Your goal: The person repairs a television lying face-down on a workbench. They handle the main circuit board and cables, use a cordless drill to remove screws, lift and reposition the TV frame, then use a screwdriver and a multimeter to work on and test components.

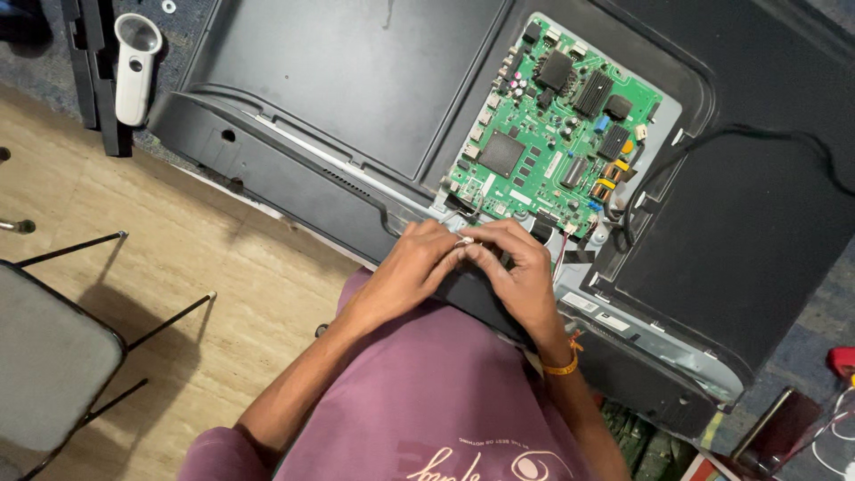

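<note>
A flat screen set lies face down, its black back panel (pixel 356 80) toward me. A green circuit board (pixel 552 125) is fixed to the metal plate near the lower edge. My left hand (pixel 410 267) and my right hand (pixel 517 267) meet just below the board, at the set's bottom edge. Both sets of fingers are curled together over a small pale part (pixel 465 240); what it is I cannot tell. An orange band (pixel 563 365) circles my right wrist. A black cable (pixel 712 142) runs from the board across the panel to the right.
A white hand magnifier (pixel 135 67) lies on the carpet at upper left beside black strips (pixel 98 80). A grey chair (pixel 49 356) with thin black legs stands on the tiled floor at left. A dark phone (pixel 784 428) and a red object (pixel 842 361) lie at lower right.
</note>
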The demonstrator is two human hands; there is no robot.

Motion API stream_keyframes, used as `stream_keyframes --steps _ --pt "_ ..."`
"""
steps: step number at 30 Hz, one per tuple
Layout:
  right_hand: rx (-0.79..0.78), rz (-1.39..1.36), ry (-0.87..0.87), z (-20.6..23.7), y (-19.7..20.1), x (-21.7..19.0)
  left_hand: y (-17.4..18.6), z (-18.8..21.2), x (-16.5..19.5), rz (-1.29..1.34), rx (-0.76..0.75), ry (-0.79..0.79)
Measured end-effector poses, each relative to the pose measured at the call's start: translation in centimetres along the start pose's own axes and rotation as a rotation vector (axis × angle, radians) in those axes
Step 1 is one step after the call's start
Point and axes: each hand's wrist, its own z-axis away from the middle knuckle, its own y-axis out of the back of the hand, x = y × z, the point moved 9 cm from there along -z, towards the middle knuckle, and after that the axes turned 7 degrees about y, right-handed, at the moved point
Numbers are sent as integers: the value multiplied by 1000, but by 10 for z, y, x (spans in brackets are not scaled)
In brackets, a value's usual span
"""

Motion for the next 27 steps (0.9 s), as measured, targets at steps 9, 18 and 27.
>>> stream_keyframes --steps 9,18,27 --pt "36 108 -127 10 5 10 15 5 15 152 176 -78" --pt "-75 138 59 11 -3 1 -25 -3 -31 441 19 119" --pt "-149 -346 -159 17 -24 63 -55 -8 -60 1084 -228 264"
